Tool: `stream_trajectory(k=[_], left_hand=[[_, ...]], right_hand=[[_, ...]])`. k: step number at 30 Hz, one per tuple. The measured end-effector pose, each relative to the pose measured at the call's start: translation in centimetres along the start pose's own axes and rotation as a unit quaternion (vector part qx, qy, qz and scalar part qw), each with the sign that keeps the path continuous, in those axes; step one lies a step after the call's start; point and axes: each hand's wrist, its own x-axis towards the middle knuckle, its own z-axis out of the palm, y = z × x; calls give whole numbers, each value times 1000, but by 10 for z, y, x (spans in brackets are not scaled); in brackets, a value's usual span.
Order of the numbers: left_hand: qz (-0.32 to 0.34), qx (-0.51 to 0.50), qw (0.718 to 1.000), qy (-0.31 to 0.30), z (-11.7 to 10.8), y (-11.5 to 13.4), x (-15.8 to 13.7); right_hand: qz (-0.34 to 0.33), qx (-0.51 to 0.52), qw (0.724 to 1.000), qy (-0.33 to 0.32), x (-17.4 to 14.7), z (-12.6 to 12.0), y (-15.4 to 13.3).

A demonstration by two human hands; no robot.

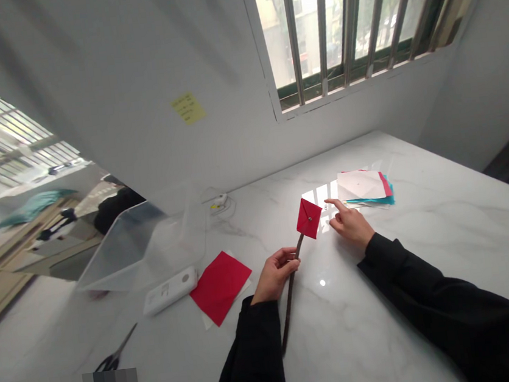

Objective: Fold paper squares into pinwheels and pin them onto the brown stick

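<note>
My left hand point(277, 274) is closed round a dark brown stick point(290, 303), gripping its upper part. At the top of the stick sits a small red paper pinwheel point(308, 218), its corners folded in to a small metallic pin in the middle. My right hand point(351, 224) is just right of the pinwheel, apart from it. Its index finger stretches out toward the pinwheel while the other fingers curl; nothing shows in its grasp. Left of my left hand, a red paper square point(222, 288) lies flat over a pale sheet.
Pink, white and blue papers point(360, 185) are stacked beyond my right hand. To the left are a white oblong device point(170, 291), a clear plastic bin point(139, 247) and scissors point(116, 352). A white plug with cable point(220, 200) lies by the wall, below a yellow note point(188, 108).
</note>
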Motion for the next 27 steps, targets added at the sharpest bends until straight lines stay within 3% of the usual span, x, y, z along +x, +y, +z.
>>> stream_trajectory(k=[3, 8, 10, 13, 19, 21, 25, 27], left_hand=[[0, 12, 1000, -16, -1, -1, 0], [6, -8, 1000, -3, -2, -2, 1], [5, -9, 1000, 1, -1, -2, 1], [3, -6, 1000, 4, -1, -2, 2], [-1, -17, 1000, 7, 1, 0, 1], [1, -32, 999, 14, 1, 0, 1], [10, -70, 997, 21, 2, 0, 2], [11, -73, 997, 21, 3, 0, 2]], right_hand=[[-20, -2, 1000, 2, 0, -3, 0], [4, -72, 988, -135, 2, 0, 10], [9, -80, 986, -148, 2, 3, 12], [2, -74, 989, -127, 2, 4, 13], [18, 2, 1000, -18, 2, 2, 8], [-6, 40, 997, -61, 1, 2, 4], [-74, 38, 970, -229, -4, 5, -5], [-73, 23, 969, -236, -5, 8, -7]])
